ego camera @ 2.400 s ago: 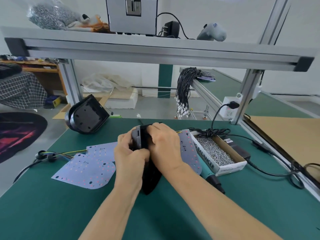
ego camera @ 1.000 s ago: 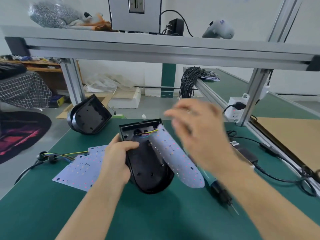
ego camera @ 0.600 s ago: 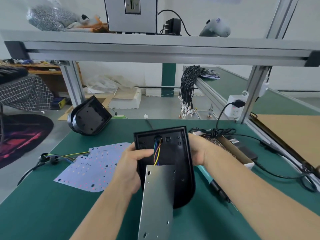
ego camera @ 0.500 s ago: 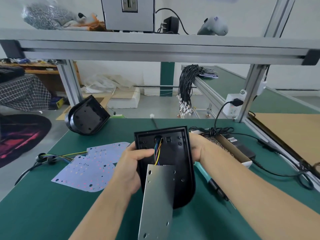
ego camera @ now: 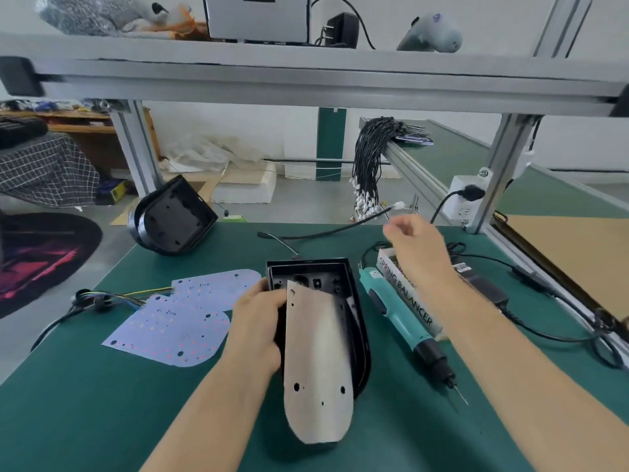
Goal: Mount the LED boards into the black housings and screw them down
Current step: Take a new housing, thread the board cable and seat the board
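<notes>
My left hand (ego camera: 257,323) grips the left wall of a black housing (ego camera: 350,301) lying open side up in the middle of the green table. An LED board (ego camera: 316,366), grey back side up, leans out of the housing toward me. A black cable (ego camera: 326,229) runs from behind the housing to the far right, ending in a white connector. My right hand (ego camera: 418,248) hovers by that end with curled fingers; blur hides whether it pinches the cable. A second housing (ego camera: 172,218) stands at the back left. Loose LED boards (ego camera: 183,318) lie left of my hand.
A teal electric screwdriver (ego camera: 400,323) lies right of the housing, beside an open box of screws (ego camera: 408,301). A power adapter (ego camera: 485,289) and cords trail at the right. Coloured wires (ego camera: 102,298) lie far left. A bundle of black cables (ego camera: 371,158) hangs behind the table.
My right hand has left the housing's right side and risen toward the far right. The black cable now stretches out behind the housing. The board's coloured wires are no longer visible.
</notes>
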A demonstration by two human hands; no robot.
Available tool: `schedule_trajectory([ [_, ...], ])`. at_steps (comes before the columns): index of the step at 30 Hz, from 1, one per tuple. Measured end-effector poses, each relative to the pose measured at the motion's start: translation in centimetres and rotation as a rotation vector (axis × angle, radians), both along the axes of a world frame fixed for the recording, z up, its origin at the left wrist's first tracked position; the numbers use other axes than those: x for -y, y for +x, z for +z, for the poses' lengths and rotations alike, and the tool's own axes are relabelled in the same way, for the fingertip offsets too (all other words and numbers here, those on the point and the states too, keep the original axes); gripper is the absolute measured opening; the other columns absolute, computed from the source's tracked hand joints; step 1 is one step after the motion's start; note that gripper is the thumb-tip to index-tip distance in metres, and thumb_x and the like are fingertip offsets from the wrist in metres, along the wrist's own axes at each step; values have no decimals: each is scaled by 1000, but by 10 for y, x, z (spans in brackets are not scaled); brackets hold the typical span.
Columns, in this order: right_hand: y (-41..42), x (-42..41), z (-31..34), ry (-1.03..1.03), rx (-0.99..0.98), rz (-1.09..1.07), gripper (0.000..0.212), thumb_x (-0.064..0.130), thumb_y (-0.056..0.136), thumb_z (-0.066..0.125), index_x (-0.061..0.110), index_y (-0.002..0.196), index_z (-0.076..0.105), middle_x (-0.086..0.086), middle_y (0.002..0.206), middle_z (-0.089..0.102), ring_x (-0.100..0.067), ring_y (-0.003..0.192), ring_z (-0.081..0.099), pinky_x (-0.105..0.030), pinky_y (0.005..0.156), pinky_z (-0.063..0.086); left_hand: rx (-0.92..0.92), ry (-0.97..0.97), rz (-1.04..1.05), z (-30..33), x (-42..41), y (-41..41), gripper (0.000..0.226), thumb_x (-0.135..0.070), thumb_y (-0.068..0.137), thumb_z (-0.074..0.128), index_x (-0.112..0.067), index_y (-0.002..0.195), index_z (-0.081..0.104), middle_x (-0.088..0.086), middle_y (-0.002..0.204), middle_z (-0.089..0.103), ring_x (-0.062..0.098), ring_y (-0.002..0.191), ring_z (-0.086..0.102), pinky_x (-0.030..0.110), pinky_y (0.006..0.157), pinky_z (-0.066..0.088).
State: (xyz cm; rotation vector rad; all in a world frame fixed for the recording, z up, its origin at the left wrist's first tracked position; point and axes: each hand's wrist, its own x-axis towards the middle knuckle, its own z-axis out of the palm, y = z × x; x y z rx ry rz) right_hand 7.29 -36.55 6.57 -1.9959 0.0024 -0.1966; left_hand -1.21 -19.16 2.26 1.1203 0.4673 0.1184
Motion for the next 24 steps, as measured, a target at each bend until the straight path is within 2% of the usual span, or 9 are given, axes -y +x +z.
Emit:
schedule_trajectory([
  [2,-53,-5,11,-204,167,144,30,56,82,52,29,92,60,17,87,61,-7,81,57,-19,71,42,-8,2,41,0,3,1,33,14,76,49,-15,60,55,2,47,58,15,35,50,18,37,42],
  [4,-100,-24,8,-546,157,331,59,79,64,41,32,97,53,15,89,53,-9,79,50,-27,68,38,-3,34,39,2,10,1,27,12,78,50,-11,64,51,0,42,56,13,32,50,14,34,38],
  [6,-126,-41,6,-785,141,407,70,85,60,39,34,109,43,15,90,41,-12,81,42,-30,69,32,7,63,26,4,15,0,31,9,78,53,-13,57,50,0,39,52,12,31,48,13,33,36],
  [10,-124,-40,14,-745,77,446,51,67,71,57,30,106,49,14,87,49,-14,82,49,-27,65,36,15,62,60,1,14,-3,38,6,79,54,-17,49,56,3,45,56,16,38,54,23,38,43],
  [15,-120,-34,14,-892,105,423,21,34,80,55,17,80,43,2,70,38,-27,75,42,-32,63,30,109,-32,33,3,19,-11,16,6,81,60,-10,81,65,7,68,69,16,53,64,24,45,51],
  [17,-118,-26,15,-906,164,353,22,28,85,47,17,71,34,1,66,33,-28,73,39,-32,63,28,112,-70,33,2,16,-12,11,1,85,61,-9,87,66,6,72,71,14,56,66,22,48,52],
  [20,-108,-6,17,-795,233,282,33,19,93,42,18,64,27,2,59,31,-22,63,35,-32,55,26,50,-105,42,-2,4,-16,7,-14,91,62,-13,86,66,3,72,73,15,61,68,23,53,54],
  [22,-99,7,13,-455,143,282,36,7,91,44,15,60,26,3,55,28,-16,56,27,-27,48,22,-8,-122,16,-4,-4,-19,14,-28,89,64,-14,93,68,5,84,75,20,71,70,28,60,57],
  [24,-92,13,0,-63,2,320,30,1,92,43,4,63,35,-10,63,30,-16,61,30,-28,54,26,-25,-157,-17,-6,-6,-21,27,-36,87,65,-15,103,68,6,98,75,21,82,71,32,70,58],
])
